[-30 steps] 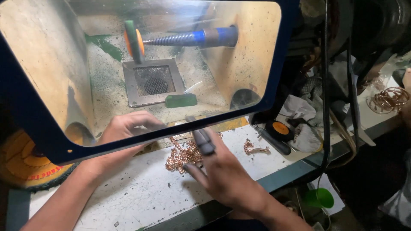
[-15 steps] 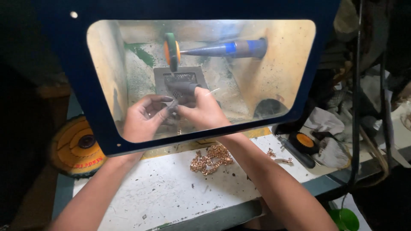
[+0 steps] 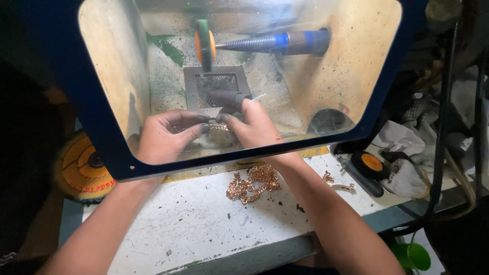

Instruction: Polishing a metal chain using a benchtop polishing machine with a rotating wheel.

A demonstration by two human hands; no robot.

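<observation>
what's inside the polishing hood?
Both hands, left and right, a small chain between them, a dark cone, grille, buffing wheel on spindle. Chain mostly hidden by fingers.

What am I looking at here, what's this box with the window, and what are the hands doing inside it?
This is one view from a camera on the person's head, looking down at their own bare hands. The blue-framed window is a clear shield over a dusty polishing box. Inside, a tapered spindle sticks out from the right wall with a green and orange wheel on its tip, above a metal grille. The left hand and right hand meet below the wheel, pinching a small chain piece; the right also grips a dark stick. On the white bench in front lies a pile of copper-coloured chain. A yellow buffing wheel sits left.
</observation>
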